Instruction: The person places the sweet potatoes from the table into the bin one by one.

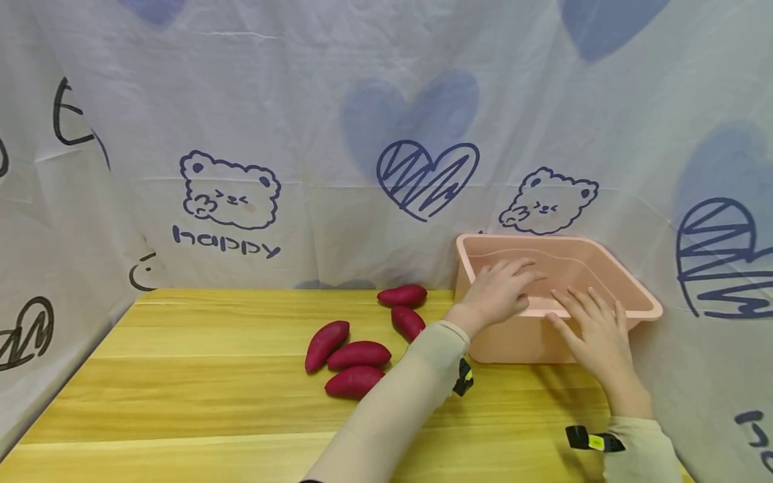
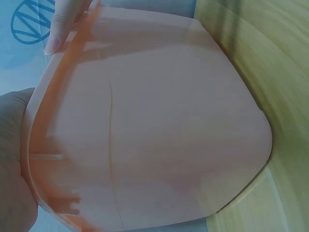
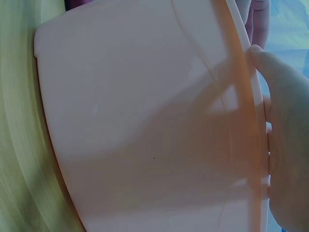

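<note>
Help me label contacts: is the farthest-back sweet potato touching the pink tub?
Apart. The head view shows wood-grain tabletop between the right end of the farthest-back sweet potato and the left side of the pink tub.

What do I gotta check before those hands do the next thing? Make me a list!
1. Pink bin standing upright on the wooden table: ok.
2. Left hand over the bin's near rim: ok.
3. Right hand at the same rim: ok.
4. All five purple sweet potatoes fully in view: not ok, the left sleeve hides part of some.
5. Bin free of things inside: cannot tell, the near wall and hands block part of it.
</note>
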`<state>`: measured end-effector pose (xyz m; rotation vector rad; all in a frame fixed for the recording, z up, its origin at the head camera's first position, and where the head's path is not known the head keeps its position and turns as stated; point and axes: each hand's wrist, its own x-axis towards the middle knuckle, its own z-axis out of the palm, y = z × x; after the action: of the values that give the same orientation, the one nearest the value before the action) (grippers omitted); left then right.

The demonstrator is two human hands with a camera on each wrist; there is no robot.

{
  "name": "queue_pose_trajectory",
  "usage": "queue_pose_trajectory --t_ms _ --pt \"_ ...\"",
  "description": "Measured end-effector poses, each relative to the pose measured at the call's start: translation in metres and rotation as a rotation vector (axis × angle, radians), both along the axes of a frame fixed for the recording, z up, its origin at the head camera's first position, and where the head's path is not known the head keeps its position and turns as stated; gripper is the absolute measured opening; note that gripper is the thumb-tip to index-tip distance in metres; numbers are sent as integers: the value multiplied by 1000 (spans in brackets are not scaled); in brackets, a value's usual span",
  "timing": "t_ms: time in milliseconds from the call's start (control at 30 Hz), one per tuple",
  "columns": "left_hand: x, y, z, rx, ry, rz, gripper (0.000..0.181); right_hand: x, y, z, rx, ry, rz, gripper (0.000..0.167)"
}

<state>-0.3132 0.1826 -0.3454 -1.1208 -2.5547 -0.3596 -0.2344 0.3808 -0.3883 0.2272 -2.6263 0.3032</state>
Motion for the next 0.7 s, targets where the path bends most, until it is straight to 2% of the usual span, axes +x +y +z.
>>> queue_pose_trajectory --t_ms 233,400,700 --pt "2 -2 -4 53 53 16 47 -1 1 0 -5 2 3 54" --pt "8 -4 -5 83 63 47 45 -1 2 -1 -6 17 3 53" --pt "19 -13 -12 97 143 106 42 -1 0 -1 -11 25 11 52"
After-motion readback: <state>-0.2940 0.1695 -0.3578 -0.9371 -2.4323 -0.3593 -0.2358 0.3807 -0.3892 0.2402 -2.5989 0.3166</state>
